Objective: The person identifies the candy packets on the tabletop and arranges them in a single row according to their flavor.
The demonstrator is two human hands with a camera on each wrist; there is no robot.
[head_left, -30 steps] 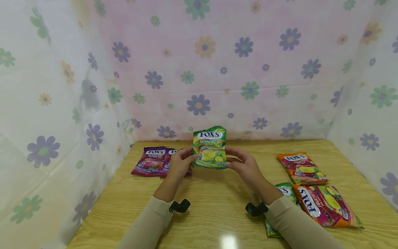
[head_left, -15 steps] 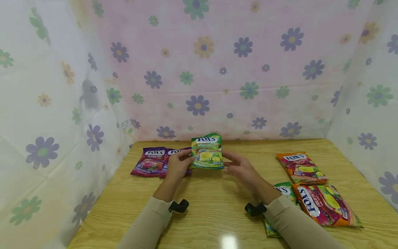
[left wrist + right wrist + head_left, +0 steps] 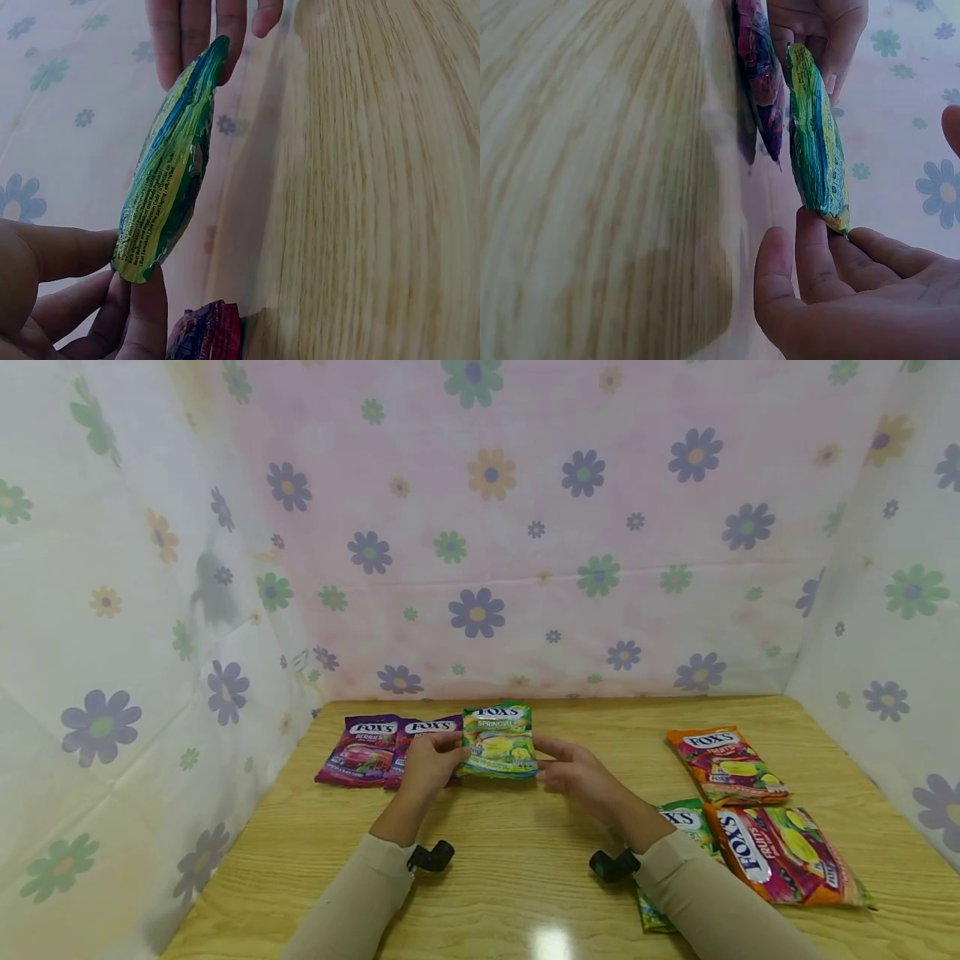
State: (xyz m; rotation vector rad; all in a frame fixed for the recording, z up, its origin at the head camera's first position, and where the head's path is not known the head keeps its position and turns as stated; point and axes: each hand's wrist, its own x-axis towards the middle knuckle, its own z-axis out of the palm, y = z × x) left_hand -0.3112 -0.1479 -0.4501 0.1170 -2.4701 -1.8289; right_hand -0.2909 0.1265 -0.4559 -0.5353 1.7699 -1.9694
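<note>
A green Fox's Spring Tea candy bag [image 3: 498,743] is held off the wooden table in the head view, its printed front facing me. My left hand [image 3: 431,763] pinches its left edge between thumb and fingers; the left wrist view shows that grip on the bag's corner [image 3: 139,262]. On the opposite edge, my right hand [image 3: 583,777] touches the bag with extended fingertips [image 3: 814,225], its thumb [image 3: 952,129] standing apart from it. Just left of the held bag, a purple Fox's Berries bag [image 3: 405,752] lies partly behind my left hand.
Another purple Berries bag [image 3: 363,752] lies at the far left. On the right are two orange-red Fox's Fruits bags, an upper one [image 3: 727,764] and a lower one [image 3: 795,856]. A second green bag [image 3: 686,818] lies partly under my right sleeve. Flowered cloth [image 3: 525,527] surrounds the table [image 3: 510,877].
The green bag has come down toward the table and tilted back, uncovering more of the nearer purple bag. My right thumb and fingers have loosened from its right edge.
</note>
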